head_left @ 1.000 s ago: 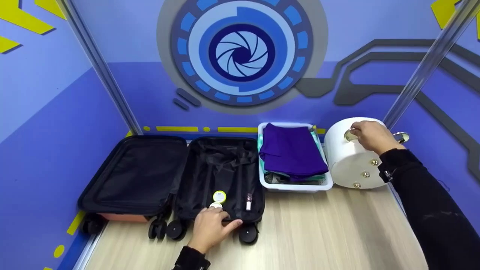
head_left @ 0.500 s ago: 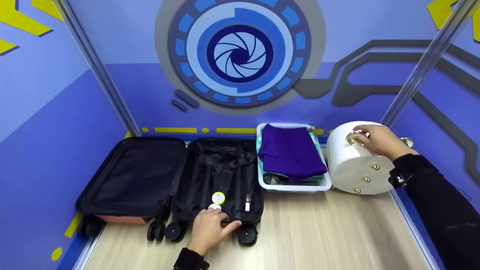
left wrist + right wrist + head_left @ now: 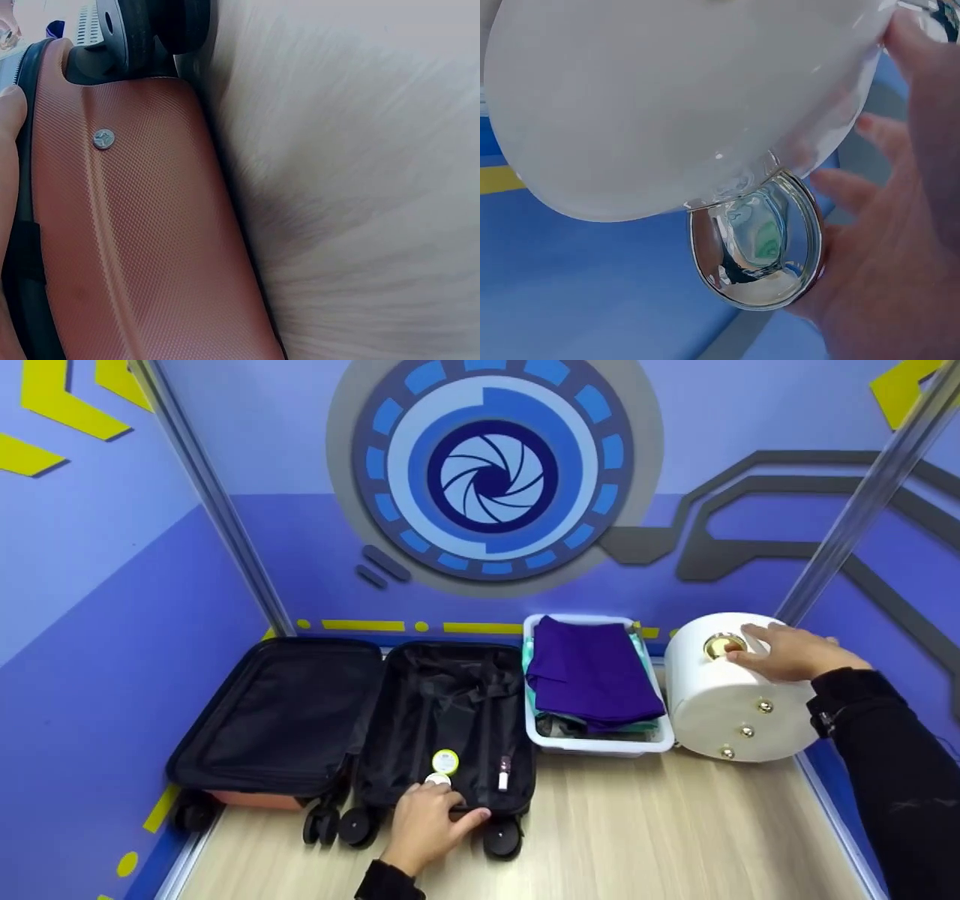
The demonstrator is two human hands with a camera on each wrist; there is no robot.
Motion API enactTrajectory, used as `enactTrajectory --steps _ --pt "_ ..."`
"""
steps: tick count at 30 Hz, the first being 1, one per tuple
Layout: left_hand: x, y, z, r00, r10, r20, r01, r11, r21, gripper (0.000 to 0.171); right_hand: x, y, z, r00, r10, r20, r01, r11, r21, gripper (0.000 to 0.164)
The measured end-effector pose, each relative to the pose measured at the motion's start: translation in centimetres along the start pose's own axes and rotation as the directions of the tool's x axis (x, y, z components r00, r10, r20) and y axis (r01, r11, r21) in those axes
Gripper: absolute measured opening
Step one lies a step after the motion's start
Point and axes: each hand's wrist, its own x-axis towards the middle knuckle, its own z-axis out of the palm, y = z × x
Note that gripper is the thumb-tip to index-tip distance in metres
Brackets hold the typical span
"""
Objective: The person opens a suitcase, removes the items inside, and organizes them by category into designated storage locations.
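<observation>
My left hand (image 3: 426,823) rests on the front rim of an open suitcase (image 3: 457,712) with a black lining. Its fingertips reach over the rim near a small round white-lidded container (image 3: 438,779), and its thumb lies along the edge. In the left wrist view the suitcase's ribbed rose-coloured shell (image 3: 142,210) shows. At the right, my right hand (image 3: 802,652) touches a white rounded case (image 3: 697,682) with its fingers spread. The thumb is at a round gold fitting (image 3: 721,646). A shiny metal loop (image 3: 757,240) sticks out beside the hand in the right wrist view.
A yellow-rimmed round container (image 3: 445,762) and a small bottle (image 3: 504,774) lie in the suitcase. Its other half (image 3: 285,712) is spread to the left. A white basket (image 3: 607,745) with folded purple cloth (image 3: 592,671) stands beside the white case. Blue walls enclose the table.
My right hand has loosened from the gold fitting and spread its fingers over the right of the white case. The case has shifted slightly towards me. My left hand stays put.
</observation>
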Motion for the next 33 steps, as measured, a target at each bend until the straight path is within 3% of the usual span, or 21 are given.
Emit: enactTrajectory --steps 8,17,33 --pt "0.1 0.1 0.1 1.0 -0.007 0.002 0.007 1.0 -0.003 0.062 -0.2 0.0 -0.5 0.995 -0.101 -0.006 0.1 0.994 -0.034 0.09" --pt "0.1 0.1 0.1 1.0 -0.011 0.019 0.011 1.0 -0.005 0.062 -1.5 -0.3 -0.1 0.989 -0.142 -0.04 0.138 0.987 -0.088 0.082" --pt "0.1 0.1 0.0 1.0 -0.007 0.01 0.007 1.0 0.002 0.063 -3.6 -1.2 0.3 0.996 -0.088 -0.022 0.084 0.987 -0.133 0.089"
